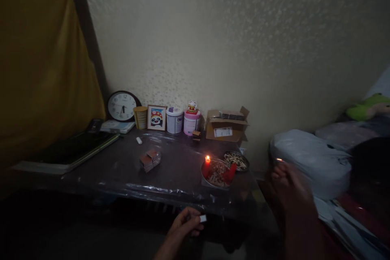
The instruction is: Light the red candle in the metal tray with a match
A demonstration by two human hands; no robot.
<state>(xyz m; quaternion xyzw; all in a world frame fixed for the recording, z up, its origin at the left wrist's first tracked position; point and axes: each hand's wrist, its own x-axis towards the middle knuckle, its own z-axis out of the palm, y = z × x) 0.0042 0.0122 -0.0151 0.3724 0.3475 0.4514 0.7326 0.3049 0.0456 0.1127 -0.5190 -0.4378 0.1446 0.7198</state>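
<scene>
My left hand [186, 224], at the table's front edge, is closed on a small matchbox [203, 218] whose pale end sticks out past the fingers. On the right, my right hand [283, 174] is blurred and raised, its fingers pinched on a match [279, 159] with a glowing streak at its tip. Between the hands on the table stands a bowl [217, 187] with grainy filling and a lit red candle [206, 168]. A second red candle [230, 173] leans in it, unlit. Behind the bowl sits a round dish of matchsticks [236, 161].
Wrapped small boxes [150, 160] lie left of the bowl on the dark table [179, 166]. Along the wall stand a clock [122, 106], a framed panda picture [157, 118], lidded tubs [174, 121] and an open carton [224, 131]. White bags [307, 162] are piled at right.
</scene>
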